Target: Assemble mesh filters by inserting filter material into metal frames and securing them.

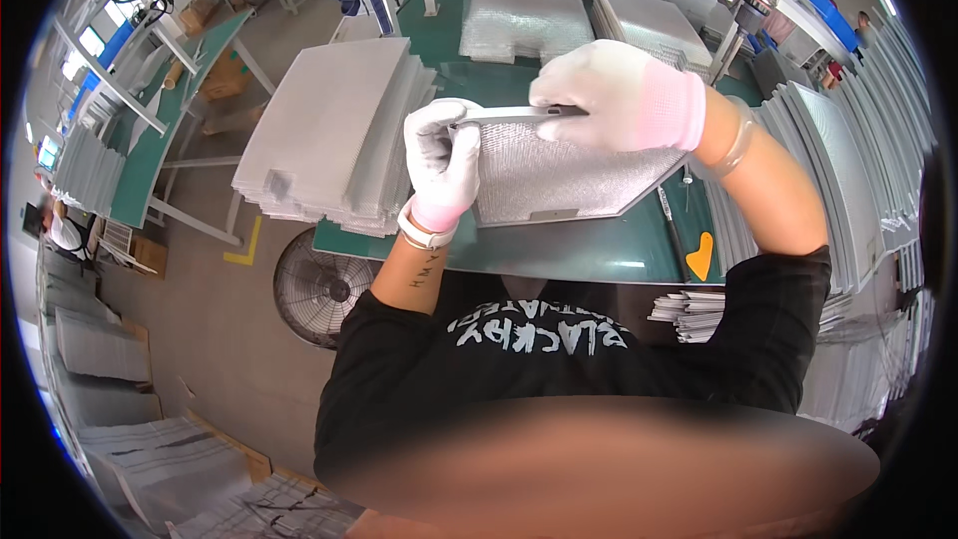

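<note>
A narrow light-grey strip (514,114) runs between my two gloved hands. My left hand (442,162) pinches its left end between thumb and fingers. Around its right end the fingers of my right hand (609,100) are closed, with a short dark piece showing beside the fingertips. Just under the strip is a silver mesh filter panel (559,178) with a thin frame, over the green worktable (479,258). Whether the strip touches the panel's far edge I cannot tell, and my right hand covers part of the panel.
A stack of pale panels (324,125) stands left of my left hand. Farther back are silver mesh panels (524,15); more panels (828,170) lean at right. A yellow-orange flat piece (701,258) and a long dark tool (670,222) lie at right. A floor fan (337,289) stands below left.
</note>
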Action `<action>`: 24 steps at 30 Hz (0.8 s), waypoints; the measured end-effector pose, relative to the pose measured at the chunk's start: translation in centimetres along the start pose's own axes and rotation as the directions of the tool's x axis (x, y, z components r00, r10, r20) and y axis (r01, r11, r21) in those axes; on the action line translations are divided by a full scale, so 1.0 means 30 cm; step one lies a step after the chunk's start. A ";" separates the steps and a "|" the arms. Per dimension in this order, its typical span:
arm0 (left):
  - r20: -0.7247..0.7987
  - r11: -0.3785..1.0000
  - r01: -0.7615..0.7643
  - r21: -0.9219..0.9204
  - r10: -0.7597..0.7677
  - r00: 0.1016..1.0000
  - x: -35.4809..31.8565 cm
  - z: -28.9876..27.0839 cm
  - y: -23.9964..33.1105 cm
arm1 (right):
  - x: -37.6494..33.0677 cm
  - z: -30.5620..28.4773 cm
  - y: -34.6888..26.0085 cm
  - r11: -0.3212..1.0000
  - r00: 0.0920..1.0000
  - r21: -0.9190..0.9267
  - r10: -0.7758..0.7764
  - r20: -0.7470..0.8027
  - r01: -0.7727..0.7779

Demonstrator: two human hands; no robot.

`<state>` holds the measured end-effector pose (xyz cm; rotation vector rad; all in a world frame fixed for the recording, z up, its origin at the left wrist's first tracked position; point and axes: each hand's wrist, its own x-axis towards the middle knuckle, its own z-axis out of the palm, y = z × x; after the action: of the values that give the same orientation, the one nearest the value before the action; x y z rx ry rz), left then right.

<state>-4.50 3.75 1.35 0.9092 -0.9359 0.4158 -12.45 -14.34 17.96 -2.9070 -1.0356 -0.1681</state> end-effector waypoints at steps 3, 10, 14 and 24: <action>0.003 1.000 -0.018 -0.002 0.018 1.000 0.019 -0.016 -0.037 | 0.029 0.075 -0.029 0.958 0.992 -0.264 0.088 -0.094 -0.110; 0.014 0.995 -0.087 0.043 0.087 0.996 0.009 0.006 -0.037 | 0.054 0.088 0.036 0.991 0.999 -0.134 -0.023 0.033 0.027; -0.016 0.997 -0.049 -0.051 0.048 0.999 0.010 -0.023 -0.041 | 0.080 0.071 0.021 0.999 0.999 0.019 0.047 -0.027 -0.046; 0.048 0.996 -0.088 -0.009 0.088 0.995 0.011 -0.029 -0.075 | 0.115 0.142 -0.057 0.967 0.977 -0.221 0.087 -0.196 -0.130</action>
<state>-2.37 3.16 0.29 0.8772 -1.0239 0.4669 -10.52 -10.50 14.16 -3.0678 -0.8776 -0.5804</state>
